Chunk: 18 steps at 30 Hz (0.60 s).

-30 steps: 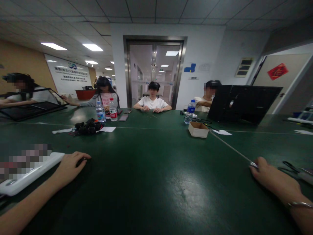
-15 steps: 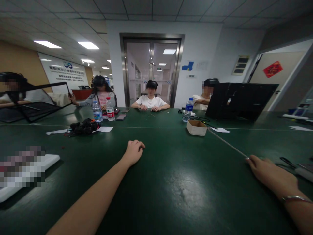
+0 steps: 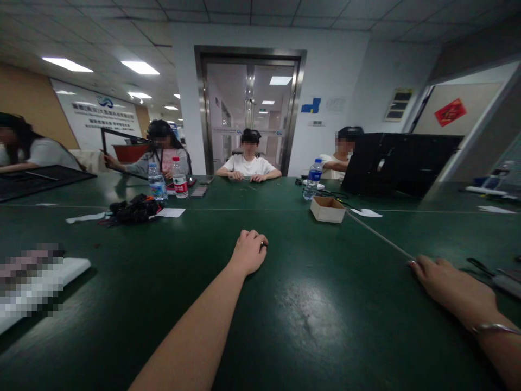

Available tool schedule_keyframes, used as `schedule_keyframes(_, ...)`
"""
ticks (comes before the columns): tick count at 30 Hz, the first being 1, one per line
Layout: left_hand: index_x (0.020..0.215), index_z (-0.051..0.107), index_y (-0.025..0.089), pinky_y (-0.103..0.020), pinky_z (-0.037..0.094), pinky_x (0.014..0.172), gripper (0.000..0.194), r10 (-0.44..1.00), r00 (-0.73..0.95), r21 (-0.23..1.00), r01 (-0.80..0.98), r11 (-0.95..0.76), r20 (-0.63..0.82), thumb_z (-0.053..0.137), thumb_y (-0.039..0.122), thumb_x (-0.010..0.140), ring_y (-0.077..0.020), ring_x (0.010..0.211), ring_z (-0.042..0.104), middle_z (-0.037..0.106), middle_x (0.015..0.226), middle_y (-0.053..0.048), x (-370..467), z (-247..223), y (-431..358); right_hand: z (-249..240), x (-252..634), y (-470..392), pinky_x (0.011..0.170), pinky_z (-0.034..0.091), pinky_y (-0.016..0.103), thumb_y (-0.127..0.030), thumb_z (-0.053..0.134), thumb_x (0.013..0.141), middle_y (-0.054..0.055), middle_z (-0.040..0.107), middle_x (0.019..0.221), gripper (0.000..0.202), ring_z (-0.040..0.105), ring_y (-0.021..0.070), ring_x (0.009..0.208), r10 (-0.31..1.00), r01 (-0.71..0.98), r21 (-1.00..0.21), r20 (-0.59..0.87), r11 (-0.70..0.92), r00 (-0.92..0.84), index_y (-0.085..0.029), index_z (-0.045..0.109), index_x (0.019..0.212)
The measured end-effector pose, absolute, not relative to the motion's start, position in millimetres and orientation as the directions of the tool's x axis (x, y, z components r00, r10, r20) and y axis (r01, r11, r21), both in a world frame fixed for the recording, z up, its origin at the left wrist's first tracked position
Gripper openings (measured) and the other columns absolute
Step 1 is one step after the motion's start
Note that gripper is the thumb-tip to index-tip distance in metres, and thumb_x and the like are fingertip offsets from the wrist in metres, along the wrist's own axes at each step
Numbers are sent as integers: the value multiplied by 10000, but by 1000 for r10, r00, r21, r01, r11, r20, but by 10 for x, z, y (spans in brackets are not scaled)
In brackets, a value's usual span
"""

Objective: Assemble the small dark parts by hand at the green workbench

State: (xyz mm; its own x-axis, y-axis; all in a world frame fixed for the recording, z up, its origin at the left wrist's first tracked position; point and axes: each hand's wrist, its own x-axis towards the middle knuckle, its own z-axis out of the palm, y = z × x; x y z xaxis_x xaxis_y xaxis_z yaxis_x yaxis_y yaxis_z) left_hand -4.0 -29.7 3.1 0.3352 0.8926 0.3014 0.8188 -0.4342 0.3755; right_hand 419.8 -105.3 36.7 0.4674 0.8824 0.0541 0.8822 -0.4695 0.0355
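Over the green table (image 3: 195, 304), my left hand (image 3: 250, 254) reaches forward near the middle, its fingers curled inward. A small dark spot shows at the thumb side; I cannot make out what it is. My right hand (image 3: 451, 285), with a silver bracelet (image 3: 494, 328) at the wrist, rests at the right, its fingers bent and mostly hidden. A thin pale strip (image 3: 378, 233) runs from the small open box (image 3: 328, 210) to those fingertips; whether they grip it I cannot tell.
Bottles (image 3: 157, 184) and a black tangled bundle (image 3: 136, 209) lie at the left, beyond a white object (image 3: 61, 279). A big black panel (image 3: 399, 163) stands at the right. A dark grey item (image 3: 507, 285) lies beside my right hand. Several people sit across the table.
My left hand has moved right across the table. My right hand has hardly moved. At the far left, the black frame has been shifted rightward, away from the dark panel.
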Motion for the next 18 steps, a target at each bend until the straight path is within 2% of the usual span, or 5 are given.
schedule_keyframes(4, 1044, 618, 241, -421, 406, 930, 268, 902, 309, 331, 853, -403, 301, 433, 311, 863, -267, 1069, 461, 573, 1115, -84, -29, 63, -312, 316, 4238, -1044, 677, 463, 417, -453, 191, 914, 188, 583, 1002, 479, 629, 313, 839, 889, 892, -3, 73, -453, 452, -197, 581, 1024)
schedule_keyframes(8, 1111, 584, 249, -442, 411, 921, 307, 926, 255, 352, 870, -345, 277, 445, 348, 856, -291, 1097, 455, 561, 1145, -100, -26, 99, -334, 276, 4310, -1034, 655, 443, 430, -488, 225, 894, 188, 596, 949, 455, 625, 325, 792, 898, 905, -13, 114, -425, 424, -219, 567, 1031)
schedule_keyframes(13, 1141, 566, 242, -459, 413, 919, 342, 941, 226, 387, 868, -311, 251, 454, 379, 849, -308, 1107, 455, 545, 1165, -111, -69, 107, -331, 298, 4313, -1045, 648, 402, 424, -468, 234, 890, 244, 576, 1039, 488, 622, 329, 817, 894, 898, -14, 92, -440, 439, -201, 563, 1134)
schedule_keyframes(16, 1119, 580, 235, -460, 420, 905, 336, 941, 233, 399, 861, -317, 244, 450, 386, 848, -312, 1096, 460, 539, 1163, -115, -84, 92, -314, 303, 4337, -1040, 625, 366, 407, -450, 324, 866, 275, 572, 1048, 471, 625, 287, 733, 883, 885, -51, 60, -463, 465, -196, 557, 1186)
schedule_keyframes(18, 1106, 586, 236, -460, 419, 905, 330, 940, 232, 403, 858, -318, 249, 452, 389, 846, -311, 1094, 462, 536, 1160, -115, -86, 79, -304, 288, 4381, -1028, 614, 342, 389, -422, 404, 837, 281, 586, 998, 434, 607, 232, 646, 887, 885, -95, 37, -455, 460, -187, 583, 1154)
